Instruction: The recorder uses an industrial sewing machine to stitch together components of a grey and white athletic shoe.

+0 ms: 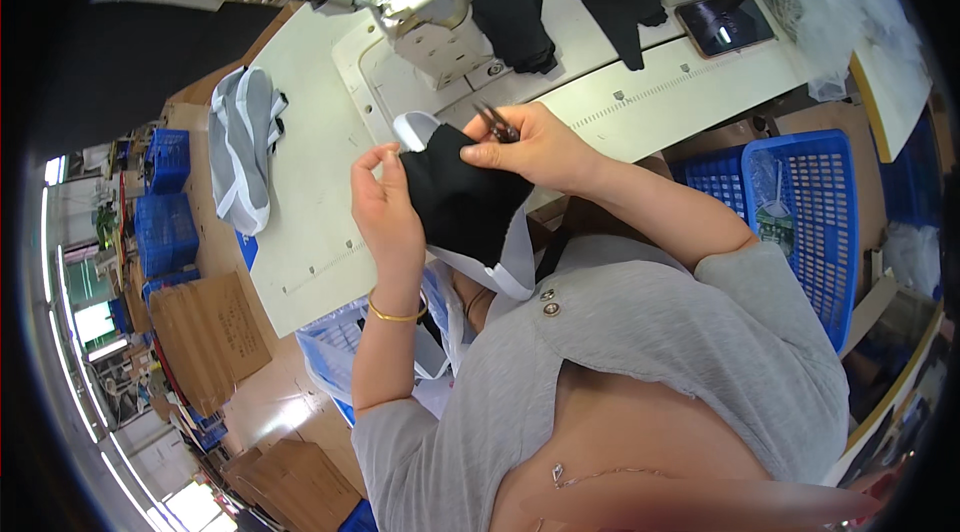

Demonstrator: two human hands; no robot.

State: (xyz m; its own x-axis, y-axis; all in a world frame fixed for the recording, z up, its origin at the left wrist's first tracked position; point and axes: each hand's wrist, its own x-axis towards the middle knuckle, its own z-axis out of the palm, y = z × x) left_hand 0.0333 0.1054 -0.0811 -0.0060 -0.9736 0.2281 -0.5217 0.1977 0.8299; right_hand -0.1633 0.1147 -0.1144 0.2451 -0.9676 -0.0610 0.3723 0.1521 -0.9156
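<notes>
A black fabric piece [460, 197] with white and light grey edging is held up in front of my body, over the table's near edge. My left hand [385, 207] pinches its left edge between thumb and fingers. On the other side, my right hand [545, 147] grips the fabric's upper right corner with its thumb. The same hand also holds small dark thread snips [497, 124], their tips pointing up and left, slightly blurred. Part of the white edging shows behind the black cloth, and the rest hangs below toward my lap.
Beyond my hands stands a sewing machine head [430, 27]. Black cut pieces [510, 20] lie in two piles behind it, near a phone [725, 24]. Grey mesh pieces with white trim [240, 147] rest at the table's left. A blue basket [830, 232] sits at my right.
</notes>
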